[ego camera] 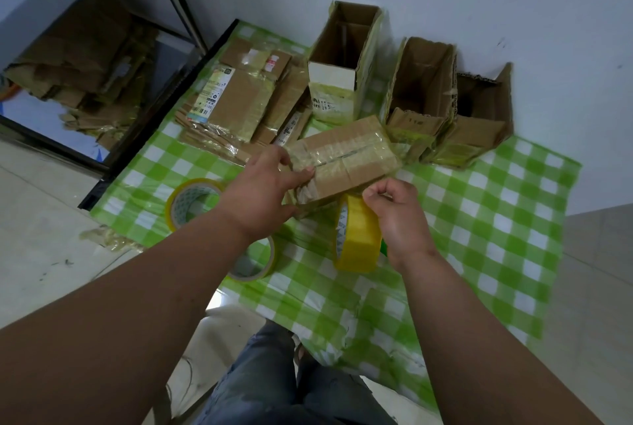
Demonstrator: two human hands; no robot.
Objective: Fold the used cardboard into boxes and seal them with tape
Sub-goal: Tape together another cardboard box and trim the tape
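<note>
On a green-checked tablecloth [479, 219], near its middle, lies a closed box [346, 157] with shiny tape along its top seam. The left hand [263, 191] rests on the box's left end, fingers mostly straight and pressing the top, thumb low against the near side. The right hand [399, 215], just near of the box, is clenched around a yellow tape roll [358, 236] held on edge, its fingertips pinched together at the box's near edge; whether a strip of tape runs from roll to box cannot be told. Left of the hands lie two more rolls: one [193, 200] flat on the cloth, another [255, 262] partly hidden under the left forearm. Far left on the table sits a stack of flattened cardboard [239, 99] with labels. Against the wall at the far side stand three open boxes: a tall one [342, 65], a second [421, 89] to its right, and a third [479, 113] at the far right. More cardboard [85, 58] lies piled on the floor to the left.
</note>
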